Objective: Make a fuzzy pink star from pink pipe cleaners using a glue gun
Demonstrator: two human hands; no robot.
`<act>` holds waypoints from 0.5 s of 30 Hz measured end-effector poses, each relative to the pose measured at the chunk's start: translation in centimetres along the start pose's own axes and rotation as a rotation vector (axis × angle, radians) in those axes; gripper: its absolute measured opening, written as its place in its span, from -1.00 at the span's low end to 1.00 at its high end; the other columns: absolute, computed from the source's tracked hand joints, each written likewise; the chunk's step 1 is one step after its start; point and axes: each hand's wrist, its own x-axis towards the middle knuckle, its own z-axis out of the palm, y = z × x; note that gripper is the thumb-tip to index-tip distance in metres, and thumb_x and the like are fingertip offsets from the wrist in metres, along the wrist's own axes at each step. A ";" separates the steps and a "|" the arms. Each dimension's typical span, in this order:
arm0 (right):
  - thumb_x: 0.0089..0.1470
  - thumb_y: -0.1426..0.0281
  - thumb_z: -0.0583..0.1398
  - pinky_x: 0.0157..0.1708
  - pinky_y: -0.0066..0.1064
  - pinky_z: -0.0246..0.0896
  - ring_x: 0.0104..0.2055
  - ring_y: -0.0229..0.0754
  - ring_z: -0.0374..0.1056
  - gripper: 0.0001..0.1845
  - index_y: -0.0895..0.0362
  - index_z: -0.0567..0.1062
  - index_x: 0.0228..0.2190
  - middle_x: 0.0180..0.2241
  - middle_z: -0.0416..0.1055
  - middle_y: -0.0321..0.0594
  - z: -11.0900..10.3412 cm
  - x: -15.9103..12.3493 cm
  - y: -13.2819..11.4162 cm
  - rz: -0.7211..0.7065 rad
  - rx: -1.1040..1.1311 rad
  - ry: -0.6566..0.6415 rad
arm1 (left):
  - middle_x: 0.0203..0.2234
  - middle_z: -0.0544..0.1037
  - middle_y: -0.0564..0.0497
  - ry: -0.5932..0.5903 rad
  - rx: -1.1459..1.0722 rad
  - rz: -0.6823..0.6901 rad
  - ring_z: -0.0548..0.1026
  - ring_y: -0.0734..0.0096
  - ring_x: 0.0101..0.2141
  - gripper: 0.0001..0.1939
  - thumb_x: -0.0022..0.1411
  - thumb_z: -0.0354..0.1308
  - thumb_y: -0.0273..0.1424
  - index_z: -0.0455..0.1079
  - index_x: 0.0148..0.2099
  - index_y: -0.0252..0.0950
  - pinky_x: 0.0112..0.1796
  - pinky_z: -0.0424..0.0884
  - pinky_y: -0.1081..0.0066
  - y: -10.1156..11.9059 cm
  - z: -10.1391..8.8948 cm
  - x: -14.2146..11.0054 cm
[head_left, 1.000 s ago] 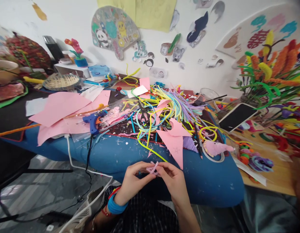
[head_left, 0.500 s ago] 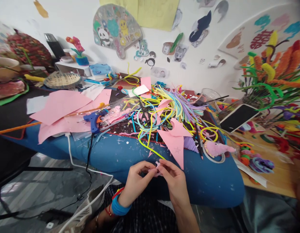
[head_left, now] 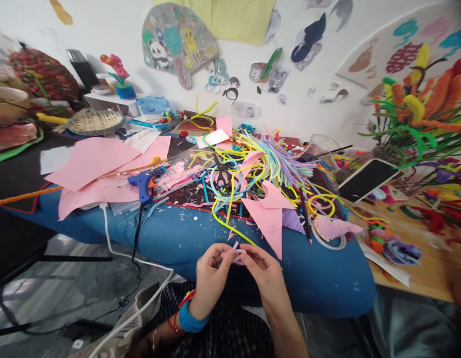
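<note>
My left hand (head_left: 211, 278) and my right hand (head_left: 266, 278) meet in front of the blue table's edge (head_left: 320, 283), above my lap. Both pinch a small pink pipe cleaner piece (head_left: 235, 254) between thumbs and fingertips, bent into a little loop. A blue band sits on my left wrist (head_left: 191, 320). Just beyond the hands a pink paper cutout (head_left: 269, 221) hangs over the table edge, next to a yellow-green pipe cleaner (head_left: 228, 226).
A tangle of colourful pipe cleaners (head_left: 268, 166) with black scissors (head_left: 222, 175) covers the table middle. A blue glue gun (head_left: 144, 183) lies on pink paper sheets (head_left: 91, 164) at left, its cord hanging down. A phone (head_left: 364, 180), tape roll (head_left: 331, 238) and pipe-cleaner flowers (head_left: 420, 114) stand right.
Both hands stayed together on the pink piece, shifting slightly up and left while twisting it; the loop now sticks up between the fingertips. Nothing on the table moved.
</note>
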 end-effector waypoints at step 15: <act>0.00 0.34 0.32 -0.10 -0.28 0.44 -0.15 -0.09 0.49 -0.80 0.04 0.65 -0.26 -0.20 0.57 -0.18 -1.2 -0.5 -1.0 -0.177 -0.205 -0.103 | -0.47 0.60 -0.03 -0.251 0.190 0.040 0.53 0.41 -0.49 -0.84 0.19 0.22 -0.35 0.55 -0.32 -0.34 -0.42 0.45 0.50 1.8 -1.6 1.5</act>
